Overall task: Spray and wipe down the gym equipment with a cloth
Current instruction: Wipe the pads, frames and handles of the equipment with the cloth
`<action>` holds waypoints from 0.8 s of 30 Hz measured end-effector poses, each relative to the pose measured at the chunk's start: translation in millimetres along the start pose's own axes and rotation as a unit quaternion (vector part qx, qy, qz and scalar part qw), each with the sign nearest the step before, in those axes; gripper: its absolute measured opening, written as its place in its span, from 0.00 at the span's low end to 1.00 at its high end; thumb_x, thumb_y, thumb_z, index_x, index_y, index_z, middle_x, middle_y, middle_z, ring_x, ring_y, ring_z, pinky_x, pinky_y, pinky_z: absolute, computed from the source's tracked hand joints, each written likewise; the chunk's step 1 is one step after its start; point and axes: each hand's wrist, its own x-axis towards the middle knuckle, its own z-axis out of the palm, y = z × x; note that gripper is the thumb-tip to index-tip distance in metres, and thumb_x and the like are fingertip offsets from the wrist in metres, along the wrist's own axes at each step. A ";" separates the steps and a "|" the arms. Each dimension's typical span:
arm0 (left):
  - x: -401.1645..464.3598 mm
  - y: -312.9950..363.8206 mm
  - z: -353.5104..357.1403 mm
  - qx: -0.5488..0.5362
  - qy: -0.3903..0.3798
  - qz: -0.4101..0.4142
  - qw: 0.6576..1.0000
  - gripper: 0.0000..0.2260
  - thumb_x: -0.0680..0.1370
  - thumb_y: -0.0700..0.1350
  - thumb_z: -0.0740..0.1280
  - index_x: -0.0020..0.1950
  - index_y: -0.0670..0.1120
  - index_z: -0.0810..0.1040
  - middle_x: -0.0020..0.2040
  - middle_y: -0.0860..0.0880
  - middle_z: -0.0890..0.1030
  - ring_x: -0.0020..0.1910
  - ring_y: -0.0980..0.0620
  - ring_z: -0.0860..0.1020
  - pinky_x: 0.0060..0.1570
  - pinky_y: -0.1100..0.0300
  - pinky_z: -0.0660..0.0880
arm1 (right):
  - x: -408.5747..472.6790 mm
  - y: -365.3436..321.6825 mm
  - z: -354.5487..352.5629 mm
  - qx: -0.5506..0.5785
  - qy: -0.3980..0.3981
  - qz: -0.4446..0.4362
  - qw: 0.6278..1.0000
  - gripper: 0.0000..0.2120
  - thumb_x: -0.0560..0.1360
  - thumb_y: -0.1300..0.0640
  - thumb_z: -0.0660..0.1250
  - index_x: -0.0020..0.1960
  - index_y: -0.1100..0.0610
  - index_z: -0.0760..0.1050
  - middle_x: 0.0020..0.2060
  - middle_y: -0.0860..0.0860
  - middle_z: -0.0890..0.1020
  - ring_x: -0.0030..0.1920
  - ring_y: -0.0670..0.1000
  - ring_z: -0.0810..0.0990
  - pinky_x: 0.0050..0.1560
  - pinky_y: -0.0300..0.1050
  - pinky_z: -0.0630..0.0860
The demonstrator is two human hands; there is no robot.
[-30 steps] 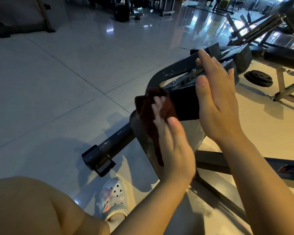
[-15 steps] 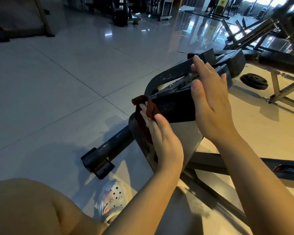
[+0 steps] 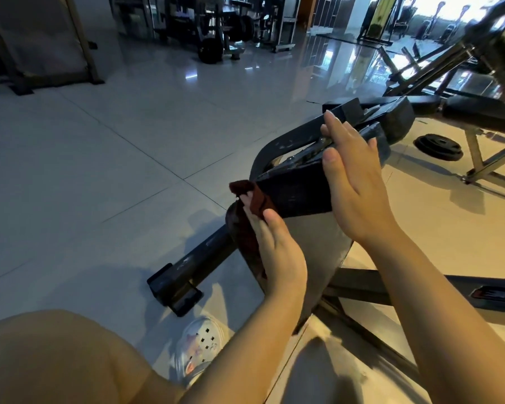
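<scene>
Cloth (image 3: 255,201), dark red, lies pressed against the black pad's (image 3: 295,192) left edge by the left hand's (image 3: 274,252) straight fingers (right hand (image 3: 353,182) flat, steadying), so firm, overlapping strokes along that edge should serve best.

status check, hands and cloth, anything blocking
Left hand presses dark red cloth flat against the pad's left edge. Right hand flat on the pad, steadying. Nothing blocking.

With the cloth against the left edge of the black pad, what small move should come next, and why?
Probably slide the left hand with the dark red cloth further along the left side of the black pad, because the cloth covers only that edge, while the right hand steadies the pad's other side.
</scene>
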 end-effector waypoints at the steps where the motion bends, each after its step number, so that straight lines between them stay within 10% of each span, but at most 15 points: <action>1: -4.8 3.3 0.2 0.000 -0.014 0.001 1.000 0.36 0.74 0.70 0.47 0.79 0.59 0.48 0.79 0.55 0.55 0.78 0.53 0.55 0.77 0.49 0.53 | -0.1 0.2 0.3 0.000 -0.002 0.000 1.000 0.24 0.83 0.49 0.46 0.77 0.51 0.57 0.72 0.50 0.70 0.77 0.49 0.57 0.76 0.49 0.41; 7: -47.3 18.5 16.3 0.023 -0.163 0.153 0.974 0.34 0.77 0.69 0.47 0.80 0.57 0.47 0.79 0.59 0.53 0.76 0.64 0.53 0.76 0.56 0.54 | 0.6 4.3 -3.1 0.038 -0.019 0.002 0.999 0.24 0.83 0.50 0.46 0.77 0.51 0.57 0.71 0.46 0.69 0.77 0.47 0.57 0.74 0.43 0.38; 11: -39.3 23.9 3.8 0.051 -0.109 0.049 0.992 0.31 0.77 0.66 0.45 0.79 0.58 0.51 0.78 0.54 0.59 0.76 0.56 0.59 0.75 0.53 0.58 | 1.4 9.6 -7.8 0.044 -0.054 0.010 0.998 0.23 0.83 0.48 0.45 0.77 0.48 0.57 0.73 0.44 0.67 0.77 0.43 0.53 0.70 0.30 0.34; 17: -30.2 66.4 -42.8 0.104 -0.079 -0.092 0.987 0.34 0.72 0.68 0.48 0.77 0.57 0.57 0.76 0.50 0.65 0.73 0.45 0.65 0.73 0.45 0.61 | 1.9 8.4 -12.7 -0.006 -0.082 -0.001 0.997 0.23 0.82 0.45 0.44 0.76 0.46 0.59 0.75 0.44 0.64 0.77 0.44 0.51 0.74 0.43 0.36; 24: -40.2 108.0 -91.8 0.146 -0.083 -0.058 0.984 0.28 0.65 0.68 0.58 0.60 0.56 0.74 0.65 0.46 0.77 0.63 0.44 0.76 0.67 0.40 0.69 | -35.3 -26.0 -9.1 -0.055 -0.048 -0.100 0.992 0.22 0.79 0.41 0.57 0.68 0.49 0.73 0.70 0.49 0.70 0.75 0.50 0.61 0.75 0.50 0.54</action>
